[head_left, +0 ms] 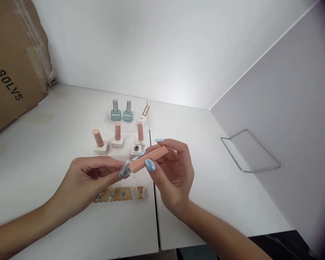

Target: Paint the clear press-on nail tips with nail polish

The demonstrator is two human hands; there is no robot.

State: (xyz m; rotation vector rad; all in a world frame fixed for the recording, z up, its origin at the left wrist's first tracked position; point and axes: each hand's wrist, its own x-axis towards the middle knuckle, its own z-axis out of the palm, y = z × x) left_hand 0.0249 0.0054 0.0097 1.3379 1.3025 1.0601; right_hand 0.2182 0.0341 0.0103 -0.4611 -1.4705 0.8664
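Note:
My left hand pinches a clear false nail between thumb and fingertips. Dark grey polish shows on the false nail. In my right hand is a peach nail polish brush, its cap gripped between thumb and fingers. The brush end meets the false nail. Behind my fingers stands an uncapped polish bottle with a dark opening. Below my hands lies a gold display strip bearing several clear false nails and a blue dot of putty in the gap.
Peach-capped bottles stand behind my hands. Farther back, two teal bottles and a gold-capped white bottle sit on a clear stand. A cardboard box fills the left; a metal wire frame is at right. A seam splits the table.

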